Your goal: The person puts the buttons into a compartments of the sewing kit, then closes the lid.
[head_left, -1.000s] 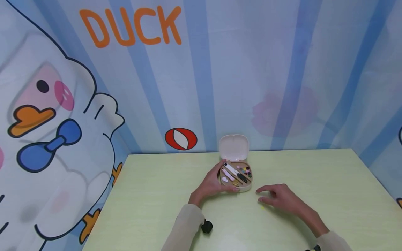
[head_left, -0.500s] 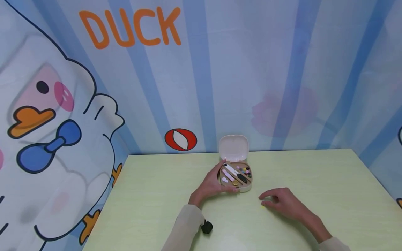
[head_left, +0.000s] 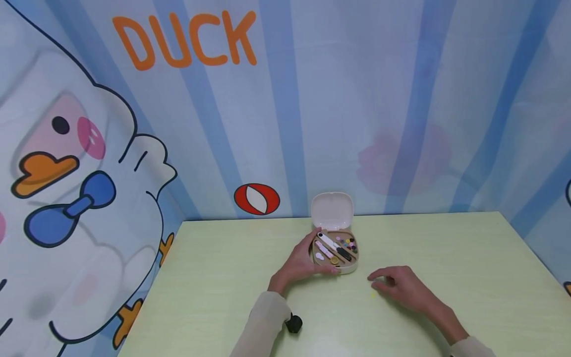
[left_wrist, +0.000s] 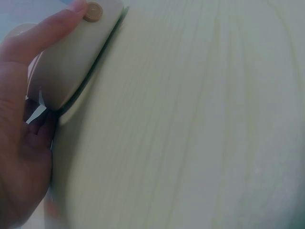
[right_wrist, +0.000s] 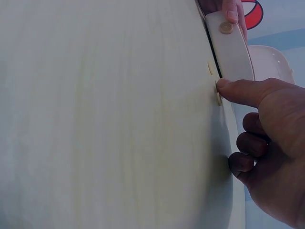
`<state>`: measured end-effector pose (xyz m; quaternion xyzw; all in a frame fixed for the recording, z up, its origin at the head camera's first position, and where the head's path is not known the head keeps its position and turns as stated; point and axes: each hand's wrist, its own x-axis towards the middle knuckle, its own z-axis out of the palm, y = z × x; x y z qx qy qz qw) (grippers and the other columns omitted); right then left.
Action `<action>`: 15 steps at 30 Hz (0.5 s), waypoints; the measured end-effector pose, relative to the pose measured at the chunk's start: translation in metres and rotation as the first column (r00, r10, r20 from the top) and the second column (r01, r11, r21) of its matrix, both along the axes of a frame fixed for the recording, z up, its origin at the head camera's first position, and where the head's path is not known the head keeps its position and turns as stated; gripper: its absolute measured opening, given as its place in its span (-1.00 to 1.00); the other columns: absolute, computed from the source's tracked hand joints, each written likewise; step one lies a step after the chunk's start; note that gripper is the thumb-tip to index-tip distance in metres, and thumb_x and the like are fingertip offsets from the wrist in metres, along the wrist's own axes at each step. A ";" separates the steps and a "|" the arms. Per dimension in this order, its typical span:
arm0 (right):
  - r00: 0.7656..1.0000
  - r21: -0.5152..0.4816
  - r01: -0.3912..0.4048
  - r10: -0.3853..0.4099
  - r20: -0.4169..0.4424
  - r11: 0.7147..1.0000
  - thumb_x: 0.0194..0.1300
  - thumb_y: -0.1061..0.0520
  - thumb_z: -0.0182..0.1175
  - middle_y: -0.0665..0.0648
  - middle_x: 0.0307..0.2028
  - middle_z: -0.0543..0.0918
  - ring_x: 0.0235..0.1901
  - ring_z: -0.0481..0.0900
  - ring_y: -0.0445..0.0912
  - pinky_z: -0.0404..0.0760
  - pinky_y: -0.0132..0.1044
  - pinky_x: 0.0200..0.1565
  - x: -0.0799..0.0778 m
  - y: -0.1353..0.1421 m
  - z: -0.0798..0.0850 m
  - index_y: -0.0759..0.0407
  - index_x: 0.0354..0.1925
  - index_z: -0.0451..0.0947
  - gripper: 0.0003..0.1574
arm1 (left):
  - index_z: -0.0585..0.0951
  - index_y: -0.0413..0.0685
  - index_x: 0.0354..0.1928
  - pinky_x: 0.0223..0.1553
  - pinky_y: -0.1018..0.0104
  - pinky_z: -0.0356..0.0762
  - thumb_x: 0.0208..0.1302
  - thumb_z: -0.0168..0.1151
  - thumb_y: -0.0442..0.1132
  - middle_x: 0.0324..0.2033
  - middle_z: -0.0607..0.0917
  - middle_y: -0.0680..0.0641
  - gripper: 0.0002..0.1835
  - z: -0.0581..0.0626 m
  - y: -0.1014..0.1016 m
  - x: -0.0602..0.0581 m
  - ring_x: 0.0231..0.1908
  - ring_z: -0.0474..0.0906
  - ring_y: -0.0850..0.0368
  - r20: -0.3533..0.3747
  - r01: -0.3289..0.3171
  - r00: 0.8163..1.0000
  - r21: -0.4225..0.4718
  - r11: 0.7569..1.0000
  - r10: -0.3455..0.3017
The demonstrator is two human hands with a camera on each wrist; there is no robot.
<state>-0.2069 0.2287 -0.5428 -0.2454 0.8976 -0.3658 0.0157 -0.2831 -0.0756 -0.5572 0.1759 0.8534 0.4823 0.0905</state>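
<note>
My left hand (head_left: 296, 260) grips the left side of an open, cream sewing-kit case (head_left: 349, 269), its thumb along the front wall near the round brown clasp (left_wrist: 92, 12). Inside lie a white-and-black tool (head_left: 334, 246), a pink tool (head_left: 323, 249), a gold disc (head_left: 334, 260) and several small coloured pieces (head_left: 347, 242). To the right of the case, my right hand (head_left: 403, 286) pinches a small, thin, tan button-like piece (right_wrist: 219, 98) at the tips of thumb and index finger. Close by on the table lies a small yellow piece (head_left: 372, 295).
The case's raised lid (head_left: 332, 210) stands near the table's back edge, in front of a blue striped cloth (head_left: 321, 99) printed with a duck. A black device (head_left: 294, 324) sits at my left sleeve. The pale yellow-green table (head_left: 223, 267) extends around both hands.
My right hand has come down a little toward the yellow piece, drawn thumb and index finger together, then risen slightly. The left hand and case have stayed in place.
</note>
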 end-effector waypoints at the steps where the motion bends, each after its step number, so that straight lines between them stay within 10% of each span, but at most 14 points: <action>1: 1.000 0.002 -0.001 0.001 0.001 1.000 0.39 0.18 0.37 -0.20 -0.60 0.36 -0.55 0.24 -0.33 0.33 -0.37 -0.43 0.000 0.000 0.000 0.12 -0.06 0.79 -0.82 | 0.08 0.36 0.65 0.47 -0.14 0.21 -0.10 0.68 0.23 0.56 0.25 0.11 0.30 0.000 0.000 0.000 0.52 0.16 0.04 0.000 0.000 1.000 0.002 1.000 0.000; 15: 1.000 0.038 0.019 -0.019 -0.005 0.999 0.38 0.25 0.34 -0.08 -0.30 0.72 -0.46 0.34 -0.32 0.42 -0.36 -0.36 0.002 0.002 0.002 0.10 -0.11 0.80 -0.83 | 0.09 0.32 0.66 0.47 -0.12 0.22 -0.09 0.68 0.23 0.56 0.25 0.10 0.30 0.000 0.000 0.000 0.51 0.17 0.05 -0.002 0.003 1.000 0.001 1.000 -0.003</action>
